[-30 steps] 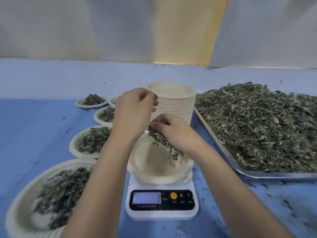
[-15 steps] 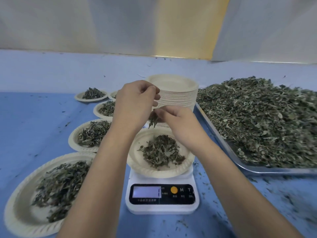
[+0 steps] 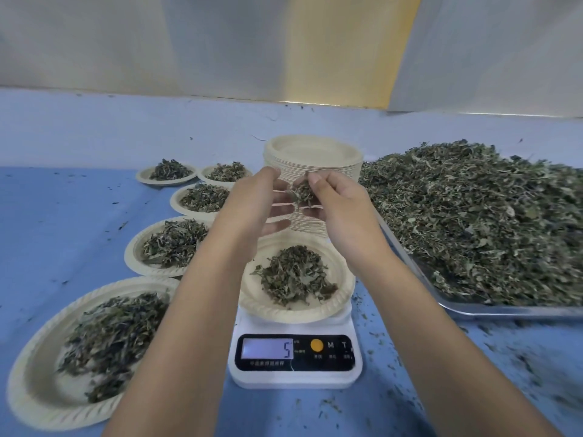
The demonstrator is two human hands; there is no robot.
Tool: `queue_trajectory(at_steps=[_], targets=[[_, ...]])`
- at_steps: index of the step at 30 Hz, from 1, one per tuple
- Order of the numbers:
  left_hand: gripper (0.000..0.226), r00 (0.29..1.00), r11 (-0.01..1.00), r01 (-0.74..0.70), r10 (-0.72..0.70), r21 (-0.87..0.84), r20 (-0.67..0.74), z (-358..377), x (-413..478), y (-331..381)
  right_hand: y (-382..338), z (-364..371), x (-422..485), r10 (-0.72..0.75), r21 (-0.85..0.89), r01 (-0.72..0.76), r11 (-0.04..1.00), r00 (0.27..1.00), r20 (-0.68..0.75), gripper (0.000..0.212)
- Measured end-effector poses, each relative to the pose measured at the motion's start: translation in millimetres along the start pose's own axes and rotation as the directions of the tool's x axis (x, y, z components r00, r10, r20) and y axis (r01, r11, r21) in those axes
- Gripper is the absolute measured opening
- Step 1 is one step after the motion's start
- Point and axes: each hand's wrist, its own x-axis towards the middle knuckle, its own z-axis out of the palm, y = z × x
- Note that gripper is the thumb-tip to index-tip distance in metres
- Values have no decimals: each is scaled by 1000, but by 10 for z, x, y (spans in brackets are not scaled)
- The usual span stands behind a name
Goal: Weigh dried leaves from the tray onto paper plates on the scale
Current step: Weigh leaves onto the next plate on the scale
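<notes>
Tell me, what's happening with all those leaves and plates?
A person is weighing out dried green leaves. Their right hand pinches a small clump of leaves above the cream paper plate on the white digital scale, which already holds a pile and reads 5. The left hand hovers open beside it. Five filled paper plates sit to the left, a stack of empty plates stands behind, and the metal tray heaped with leaves lies to the right.

Blue tabletop (image 3: 63, 216); pale grey wall panels (image 3: 126, 42) behind; yellow strip (image 3: 347, 48) between panels.
</notes>
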Motion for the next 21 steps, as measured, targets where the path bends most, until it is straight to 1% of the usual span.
queue_trajectory(at_steps=[2, 3, 5, 10, 13, 15, 16, 18, 21], targets=[[31, 990, 981, 85, -63, -176, 127, 41, -44, 4, -16, 12, -14, -50, -65, 50, 997, 999, -6, 24], [32, 982, 966, 114, -75, -234, 172, 69, -65, 6, -21, 20, -24, -65, -100, 64, 993, 998, -5, 23], [30, 979, 957, 122, -71, -263, 194, 124, -91, 3, -13, 42, -37, -70, -150, 70, 986, 998, 8, 21], [28, 991, 986, 42, -21, -159, 133, 161, -86, -20, 9, 42, -42, -69, -194, 69, 979, 998, 4, 20], [28, 1000, 1000, -17, 17, 0, 0, 120, -44, -11, 14, 19, -44, -77, -218, 78, 973, 997, 15, 21], [27, 993, 991, -62, 73, 118, -93, 84, -1, -2, 28, 4, -47, -80, -254, 86, 963, 996, 34, 21], [26, 986, 985, -82, 102, 150, -130, 66, 16, 4, 33, -4, -49, -72, -277, 82, 957, 996, 47, 22], [23, 974, 980, -104, 135, 171, -180, 33, 38, 16, 40, -14, -56, -30, -319, 54, 946, 996, 79, 21], [24, 968, 983, -115, 142, 141, -205, -8, 44, 27, 58, -24, -71, 56, -377, -5, 926, 991, 123, 21]])
